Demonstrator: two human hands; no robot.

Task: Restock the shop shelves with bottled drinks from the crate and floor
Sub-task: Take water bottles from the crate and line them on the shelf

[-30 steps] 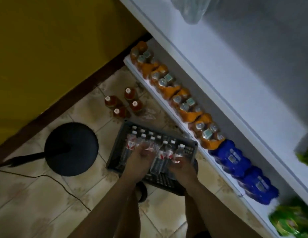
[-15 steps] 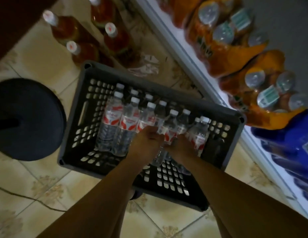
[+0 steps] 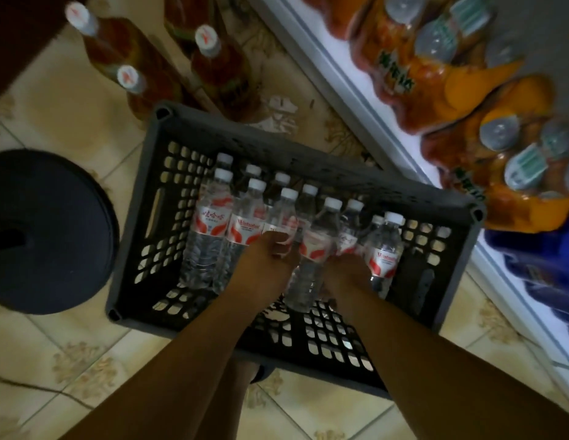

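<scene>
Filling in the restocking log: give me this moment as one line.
phase: picking from crate | left hand: grips water bottles | right hand: grips water bottles | tea bottles: on floor

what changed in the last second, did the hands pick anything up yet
Mostly the view: the head dropped closer to the crate. The left hand and right hand stay low in it, fingers curled among the water bottles; none is clearly lifted out. The crate, the brown bottles on the floor, the black round object and the orange packs on the shelf have not moved.
</scene>
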